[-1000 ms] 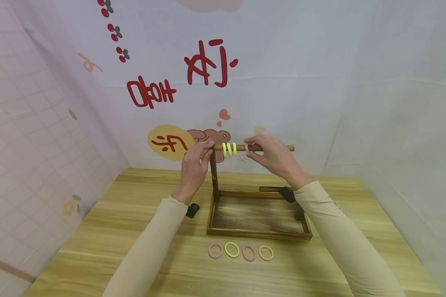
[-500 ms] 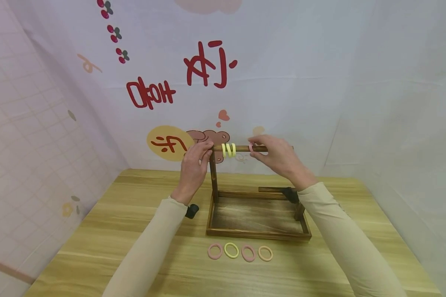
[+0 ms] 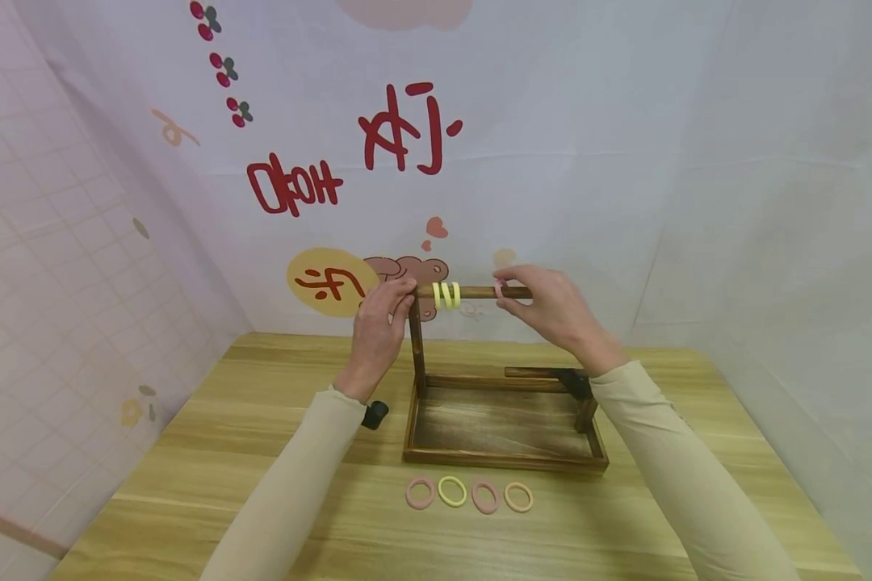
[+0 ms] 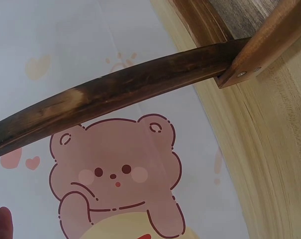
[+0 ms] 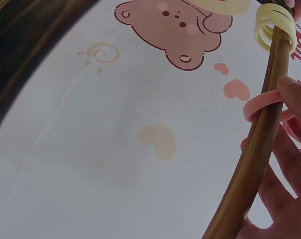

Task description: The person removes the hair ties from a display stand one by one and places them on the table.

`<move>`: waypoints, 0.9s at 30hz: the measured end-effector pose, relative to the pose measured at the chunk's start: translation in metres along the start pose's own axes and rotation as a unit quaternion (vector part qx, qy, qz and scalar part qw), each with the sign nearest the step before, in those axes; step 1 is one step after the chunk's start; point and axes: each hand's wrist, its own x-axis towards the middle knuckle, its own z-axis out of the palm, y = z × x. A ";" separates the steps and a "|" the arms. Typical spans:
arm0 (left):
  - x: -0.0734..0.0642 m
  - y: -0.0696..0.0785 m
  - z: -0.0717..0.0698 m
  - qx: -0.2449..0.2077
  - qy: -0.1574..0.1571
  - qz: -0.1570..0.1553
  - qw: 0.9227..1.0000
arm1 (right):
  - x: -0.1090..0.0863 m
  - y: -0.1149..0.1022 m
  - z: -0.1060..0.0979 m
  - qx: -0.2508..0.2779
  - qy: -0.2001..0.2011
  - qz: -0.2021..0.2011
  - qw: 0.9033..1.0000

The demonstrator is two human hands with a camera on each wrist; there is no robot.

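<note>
In the head view my right hand (image 3: 552, 305) pinches a pink ring (image 3: 499, 288) that encircles the upper wooden bar (image 3: 477, 292). The right wrist view shows the thumb on the pink ring (image 5: 259, 103), with the other fingers beyond the bar (image 5: 257, 154). Several yellow rings (image 3: 446, 295) hang on the bar farther left, near the upright post (image 3: 417, 347). My left hand (image 3: 379, 331) holds the top corner of the wooden rack, where bar and post meet. Only a fingertip (image 4: 4, 224) of it shows in the left wrist view.
The rack's tray base (image 3: 509, 463) stands on the wooden table (image 3: 262, 436), with a lower bar (image 3: 534, 373) at its right. Before it lie two pink rings (image 3: 410, 494), a yellow ring (image 3: 442, 491) and an orange ring (image 3: 509, 497). A printed cloth (image 3: 552, 161) hangs behind.
My right hand has slid the pink ring to the right along the bar, away from the yellow rings. The left hand keeps its place at the rack's corner.
</note>
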 end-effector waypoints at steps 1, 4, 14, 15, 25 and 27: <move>0.000 0.000 0.000 0.001 0.001 0.001 1.000 | -0.001 0.000 -0.001 -0.003 0.001 0.000 1.000; -0.001 0.000 0.001 0.001 0.001 0.002 1.000 | -0.002 0.002 -0.002 -0.007 0.004 0.001 1.000; 0.000 0.001 0.002 0.007 0.006 0.004 1.000 | -0.009 0.007 -0.009 0.006 0.017 0.007 1.000; 0.000 0.001 0.002 0.008 0.007 0.005 1.000 | -0.010 0.007 -0.009 0.006 0.017 0.007 1.000; -0.001 0.000 0.003 0.008 0.012 0.009 1.000 | -0.013 0.010 -0.012 0.007 0.019 0.009 1.000; -0.001 -0.001 0.003 0.006 0.013 0.010 1.000 | -0.014 0.012 -0.012 0.008 0.019 0.010 1.000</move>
